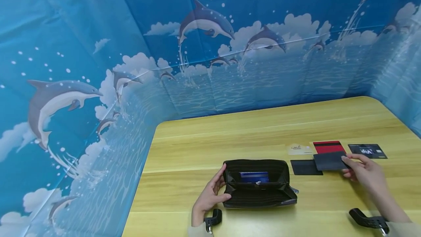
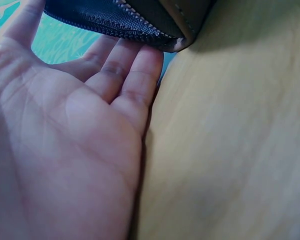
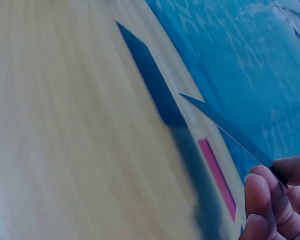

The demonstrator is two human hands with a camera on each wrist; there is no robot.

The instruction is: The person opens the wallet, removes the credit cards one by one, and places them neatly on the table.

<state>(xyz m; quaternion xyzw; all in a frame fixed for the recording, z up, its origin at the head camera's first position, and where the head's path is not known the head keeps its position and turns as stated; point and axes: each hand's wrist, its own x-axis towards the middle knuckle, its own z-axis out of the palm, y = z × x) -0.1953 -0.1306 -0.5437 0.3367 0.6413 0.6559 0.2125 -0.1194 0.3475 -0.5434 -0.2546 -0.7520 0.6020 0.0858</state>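
Note:
A black zip-around wallet (image 1: 260,204) lies unfolded on the table, with a blue card (image 1: 254,177) in its inner slot. My left hand (image 1: 212,193) holds the wallet by its left end, thumb at the near edge and fingers at the far corner. In the left wrist view those fingers (image 2: 135,85) reach under the zipped edge. My right hand (image 1: 366,175) pinches a dark card (image 1: 330,161) between thumb and fingers. The right wrist view has this card (image 3: 230,132) raised above the table, its shadow below. Another dark card (image 1: 304,168) lies flat beside it.
Behind the held card lie a pale card (image 1: 298,150) and a red card with a black stripe (image 1: 329,146). A black VIP card (image 1: 367,151) is farther right. A blue dolphin-print curtain (image 1: 210,83) hangs along the far and side edges of the wooden table (image 1: 177,185).

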